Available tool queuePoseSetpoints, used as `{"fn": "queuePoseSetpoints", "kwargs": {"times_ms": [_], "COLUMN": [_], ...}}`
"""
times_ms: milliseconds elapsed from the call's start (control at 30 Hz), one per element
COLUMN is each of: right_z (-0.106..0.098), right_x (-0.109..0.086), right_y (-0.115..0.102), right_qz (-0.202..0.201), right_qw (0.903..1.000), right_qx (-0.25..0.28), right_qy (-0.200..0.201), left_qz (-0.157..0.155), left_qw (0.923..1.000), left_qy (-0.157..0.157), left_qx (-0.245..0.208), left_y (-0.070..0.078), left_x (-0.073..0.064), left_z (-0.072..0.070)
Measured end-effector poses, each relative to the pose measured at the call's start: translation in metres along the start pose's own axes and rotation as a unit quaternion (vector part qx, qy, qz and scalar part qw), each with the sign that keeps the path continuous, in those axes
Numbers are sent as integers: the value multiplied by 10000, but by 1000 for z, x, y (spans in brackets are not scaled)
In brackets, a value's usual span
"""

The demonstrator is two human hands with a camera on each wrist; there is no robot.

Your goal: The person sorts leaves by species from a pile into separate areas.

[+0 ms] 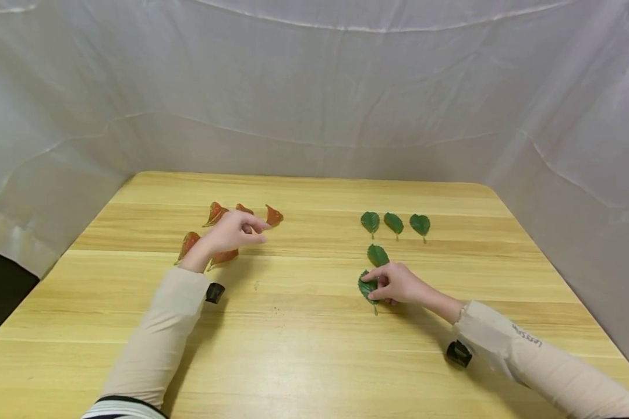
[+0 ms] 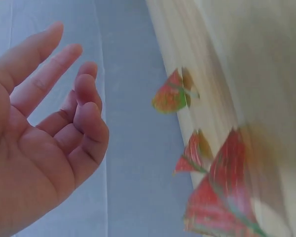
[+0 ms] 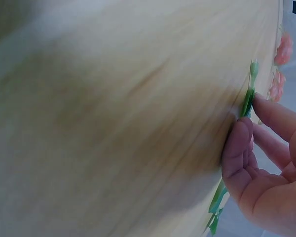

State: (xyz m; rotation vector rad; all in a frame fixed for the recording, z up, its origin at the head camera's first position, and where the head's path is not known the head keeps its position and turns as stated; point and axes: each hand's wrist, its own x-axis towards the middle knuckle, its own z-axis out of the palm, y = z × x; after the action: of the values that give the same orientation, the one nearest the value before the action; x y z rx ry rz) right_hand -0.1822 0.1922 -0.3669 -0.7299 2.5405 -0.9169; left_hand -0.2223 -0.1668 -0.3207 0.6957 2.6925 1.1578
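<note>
Reddish, curled leaves lie at the table's left: a leaf [image 1: 274, 217] just past the left fingertips, others behind and under the wrist, such as a front-left leaf [image 1: 190, 242]. My left hand [image 1: 232, 233] hovers over them, fingers loosely bent and holding nothing; its wrist view shows a large red leaf [image 2: 221, 190] apart from the palm. On the right, my right hand [image 1: 398, 283] touches the nearest green leaf [image 1: 366, 287] with thumb and forefinger spread apart on it. That leaf [image 3: 247, 102] lies against the table under the fingertips, partly hidden.
Beyond the right hand lies another green leaf [image 1: 377, 255]. Farther back, three green leaves form a row, with a middle leaf [image 1: 393, 223]. Small dark specks dot the wooden table [image 1: 304, 361]. Pale cloth [image 1: 325, 99] hangs around the back and sides.
</note>
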Motion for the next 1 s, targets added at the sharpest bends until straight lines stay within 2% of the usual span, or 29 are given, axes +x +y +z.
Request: {"fn": "queuePoseSetpoints", "kwargs": {"times_ms": [200, 400, 533, 767, 1000], "right_z": [3, 5, 5, 7, 7], "right_x": [-1, -2, -3, -4, -5], "right_y": [0, -1, -1, -4, -8], "right_qz": [-66, -95, -81, 32, -3], "right_qw": [9999, 9998, 9996, 9990, 9985], "right_qx": [-122, -165, -235, -413, -509], "right_qy": [52, 85, 119, 182, 217], "left_qz": [134, 483, 592, 944, 870], "left_qw": [9995, 9970, 9947, 9863, 9790], "left_qy": [-253, -578, -811, -1284, -1770], "left_qx": [-151, 192, 241, 423, 506], "left_y": [9, 15, 19, 30, 37], "left_x": [3, 5, 7, 9, 12], "left_z": [16, 34, 45, 60, 71]}}
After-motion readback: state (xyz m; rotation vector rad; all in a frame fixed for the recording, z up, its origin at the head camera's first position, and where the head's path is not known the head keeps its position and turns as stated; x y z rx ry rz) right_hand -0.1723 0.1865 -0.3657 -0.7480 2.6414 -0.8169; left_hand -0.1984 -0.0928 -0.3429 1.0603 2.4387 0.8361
